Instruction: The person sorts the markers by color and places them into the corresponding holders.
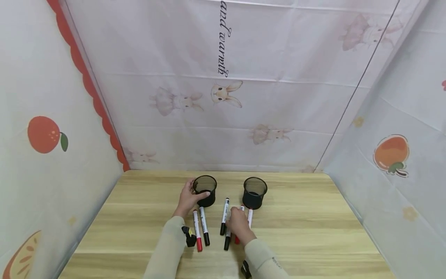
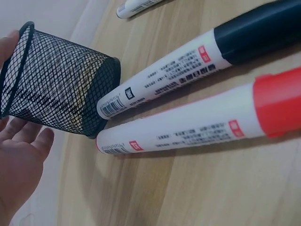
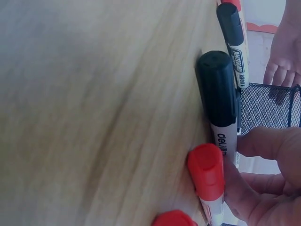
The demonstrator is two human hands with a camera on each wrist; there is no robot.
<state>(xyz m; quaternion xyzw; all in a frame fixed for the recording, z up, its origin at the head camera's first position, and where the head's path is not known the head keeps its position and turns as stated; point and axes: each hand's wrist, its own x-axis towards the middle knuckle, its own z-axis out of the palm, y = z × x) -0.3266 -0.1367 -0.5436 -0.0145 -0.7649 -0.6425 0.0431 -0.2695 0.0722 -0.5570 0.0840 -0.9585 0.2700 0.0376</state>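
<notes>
My left hand (image 1: 187, 199) holds a black mesh pen cup (image 2: 59, 77), its thumb at the rim and its other fingers around the far side. Below that cup lie a red-capped marker (image 2: 188, 122) and a black-capped marker (image 2: 174, 70), their white ends pointing at its base. With thumb and fingertips, my right hand (image 1: 239, 224) pinches the white barrel of another black-capped marker (image 3: 217, 89), which is low over the table or on it. A red-capped marker (image 3: 207, 172) lies close beside those fingers. One more black-capped marker (image 1: 224, 217) lies just left of the right hand.
A second black mesh pen cup (image 1: 253, 197) stands upright behind the right hand. Beside that hand, another white-barrelled marker (image 1: 250, 216) is partly hidden. The wooden table (image 1: 306, 228) is enclosed by printed cloth walls (image 1: 278, 97) at the back and sides.
</notes>
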